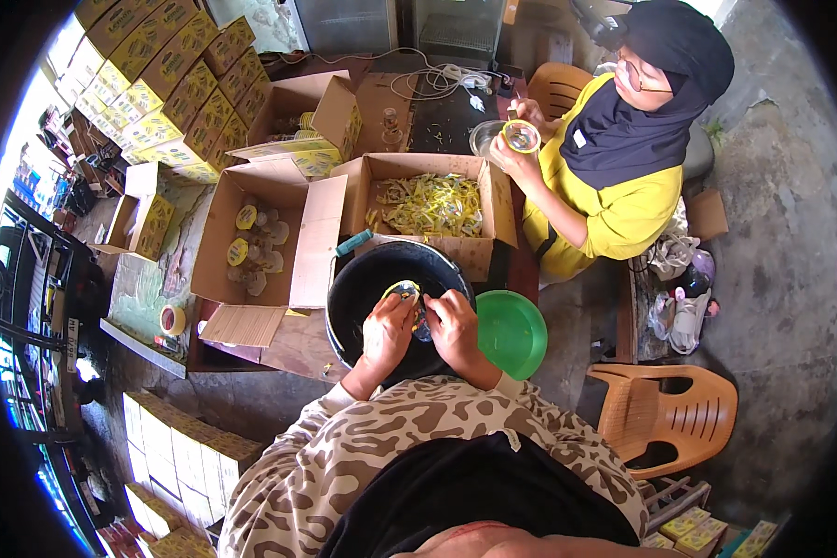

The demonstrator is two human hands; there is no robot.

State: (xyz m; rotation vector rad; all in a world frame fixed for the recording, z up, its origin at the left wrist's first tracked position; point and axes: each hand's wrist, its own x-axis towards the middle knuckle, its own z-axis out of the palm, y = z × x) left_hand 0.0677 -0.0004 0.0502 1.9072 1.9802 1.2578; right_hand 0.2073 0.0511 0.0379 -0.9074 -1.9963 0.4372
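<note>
Over the black bucket (346,316), both my hands are at a small round cup with a yellow rim (402,286). My left hand (386,337) is closed around its left side. Opposite it, my right hand (454,333) has its fingers pinched together at the cup's edge; what lies between the fingertips is hidden. Dark blue shows on the part of the cup between my hands. A tool with a teal handle (353,243) lies across the bucket's far left rim. Just right of the bucket sits a green basin (521,337).
Beyond the bucket, a cardboard box (372,200) holds yellow scraps. The open box (216,251) to its left holds several clear cups. A co-worker in yellow (642,209) holds a similar cup at the right. An orange chair (665,418) stands at the lower right; stacked cartons (158,84) rise far left.
</note>
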